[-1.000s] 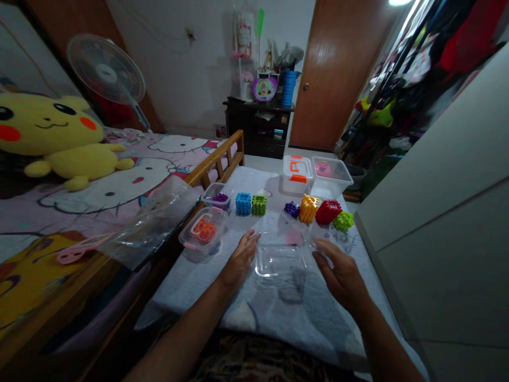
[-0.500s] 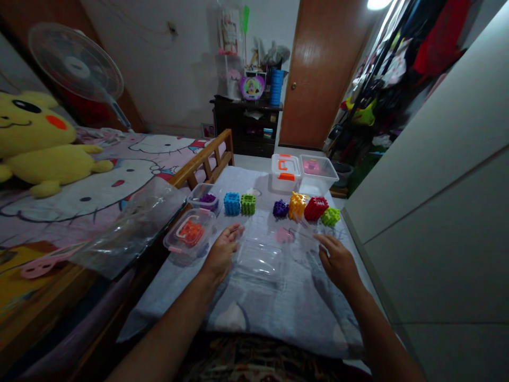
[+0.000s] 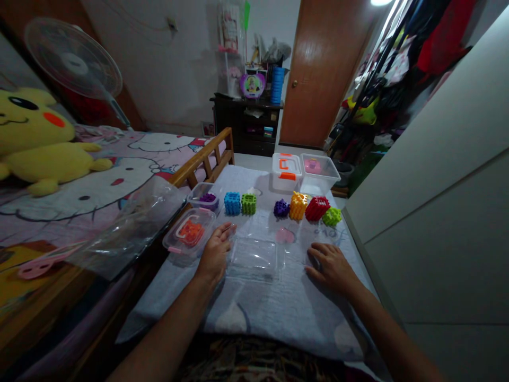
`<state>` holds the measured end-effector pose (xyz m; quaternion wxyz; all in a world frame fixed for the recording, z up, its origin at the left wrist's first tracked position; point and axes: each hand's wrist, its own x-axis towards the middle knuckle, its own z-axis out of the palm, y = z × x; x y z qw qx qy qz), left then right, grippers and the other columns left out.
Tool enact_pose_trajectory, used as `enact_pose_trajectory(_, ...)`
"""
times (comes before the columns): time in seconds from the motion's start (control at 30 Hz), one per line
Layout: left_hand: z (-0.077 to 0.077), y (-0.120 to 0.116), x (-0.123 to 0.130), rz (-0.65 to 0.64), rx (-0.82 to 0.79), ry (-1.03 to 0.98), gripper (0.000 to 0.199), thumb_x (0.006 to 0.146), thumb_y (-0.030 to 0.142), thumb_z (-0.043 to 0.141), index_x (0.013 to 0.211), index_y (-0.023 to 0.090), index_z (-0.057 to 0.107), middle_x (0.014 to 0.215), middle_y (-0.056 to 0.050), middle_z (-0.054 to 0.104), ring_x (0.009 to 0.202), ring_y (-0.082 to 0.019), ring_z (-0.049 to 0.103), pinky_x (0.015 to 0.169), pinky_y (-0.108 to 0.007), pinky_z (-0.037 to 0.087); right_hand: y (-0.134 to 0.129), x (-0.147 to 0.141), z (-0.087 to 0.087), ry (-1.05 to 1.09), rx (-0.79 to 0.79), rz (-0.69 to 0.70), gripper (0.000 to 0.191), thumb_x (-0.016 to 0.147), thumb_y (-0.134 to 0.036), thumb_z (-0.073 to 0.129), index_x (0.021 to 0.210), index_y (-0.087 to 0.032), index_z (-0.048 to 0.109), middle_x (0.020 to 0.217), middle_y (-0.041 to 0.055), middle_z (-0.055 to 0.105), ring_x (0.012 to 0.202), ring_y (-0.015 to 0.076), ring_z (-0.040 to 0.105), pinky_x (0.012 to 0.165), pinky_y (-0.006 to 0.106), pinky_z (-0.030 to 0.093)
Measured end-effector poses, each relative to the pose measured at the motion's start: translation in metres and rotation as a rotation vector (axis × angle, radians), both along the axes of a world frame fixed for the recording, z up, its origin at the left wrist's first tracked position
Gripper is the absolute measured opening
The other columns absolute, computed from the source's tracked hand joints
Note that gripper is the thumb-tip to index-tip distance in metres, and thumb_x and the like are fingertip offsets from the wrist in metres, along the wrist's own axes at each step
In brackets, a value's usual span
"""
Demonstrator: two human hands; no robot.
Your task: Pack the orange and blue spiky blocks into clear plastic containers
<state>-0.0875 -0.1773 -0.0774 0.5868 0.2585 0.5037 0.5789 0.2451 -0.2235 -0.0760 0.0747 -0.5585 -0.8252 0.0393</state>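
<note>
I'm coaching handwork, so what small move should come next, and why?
Perhaps bring the right hand to the right side of the clear plastic container: the left hand is by its left edge, while the right is apart from it, over the cloth.

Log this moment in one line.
left hand: at clear container's left side | right hand: over cloth | grips: unclear

The cloth-covered surface [image 3: 290, 313] bore a clear container [image 3: 254, 254] between left hand [image 3: 217, 253] and right hand [image 3: 332, 268], and a lidded tub [image 3: 189, 232] left of both. Beyond them sat six coloured blocks [image 3: 298, 206] (blue and green leftward, four others rightward).
</note>
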Motion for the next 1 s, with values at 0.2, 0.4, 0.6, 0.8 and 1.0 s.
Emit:
enact_pose_trajectory(0.2, -0.002, 0.007, 0.007, 0.002, 0.028, -0.031, 0.062, 0.054, -0.003, 0.05, 0.109, 0.023, 0.063, 0.125, -0.006, 0.068, 0.13, -0.021, 0.053, 0.105, -0.032, 0.041, 0.011, -0.001, 0.004, 0.225, -0.034, -0.037, 0.028, 0.09, -0.039, 0.057, 0.103, -0.02, 0.073, 0.116, 0.0134, 0.07, 0.107, 0.0284, 0.065, 0.096, 0.046, 0.051)
enact_pose_trajectory(0.4, -0.007, 0.013, 0.025, 0.04, 0.036, -0.063, 0.058, 0.056, -0.002, 0.052, 0.108, 0.022, 0.061, 0.122, -0.006, 0.067, 0.129, -0.02, 0.054, 0.112, -0.035, 0.034, 0.035, -0.04, 0.007, 0.747, -0.009, -0.24, 0.049, 0.098, -0.049, 0.04, 0.132, -0.018, 0.058, 0.122, 0.0147, 0.07, 0.109, 0.0271, 0.067, 0.093, 0.045, 0.054)
enact_pose_trajectory(0.6, -0.01, 0.008, 0.021, 0.076, 0.036, -0.137, 0.032, 0.077, 0.015, 0.062, 0.109, 0.022, 0.061, 0.124, -0.008, 0.066, 0.128, -0.019, 0.055, 0.115, -0.036, 0.034, 0.041, -0.069, -0.005, 0.863, -0.03, -0.253, 0.051, 0.093, -0.054, 0.047, 0.126, -0.018, 0.061, 0.122, 0.0161, 0.069, 0.102, 0.0273, 0.069, 0.088, 0.045, 0.056)
enact_pose_trajectory(0.8, -0.029, 0.001, 0.01, 0.051, 0.106, -0.101, 0.033, 0.092, 0.045, 0.058, 0.116, 0.023, 0.064, 0.135, -0.009, 0.063, 0.137, -0.02, 0.049, 0.119, -0.038, 0.029, 0.039, -0.065, 0.001, 0.885, -0.078, -0.283, 0.054, 0.091, -0.055, 0.048, 0.127, -0.017, 0.059, 0.113, 0.0154, 0.071, 0.084, 0.0236, 0.07, 0.074, 0.038, 0.057)
enact_pose_trajectory(1.0, -0.037, 0.003, 0.009, -0.079, 0.234, -0.048, 0.044, 0.091, 0.05, 0.061, 0.129, 0.026, 0.061, 0.145, -0.007, 0.056, 0.144, -0.021, 0.041, 0.123, -0.036, 0.023, 0.033, -0.082, 0.007, 0.846, -0.124, -0.25, 0.054, 0.088, -0.047, 0.054, 0.132, -0.015, 0.054, 0.112, 0.0148, 0.07, 0.061, 0.0147, 0.063, 0.061, 0.032, 0.054)
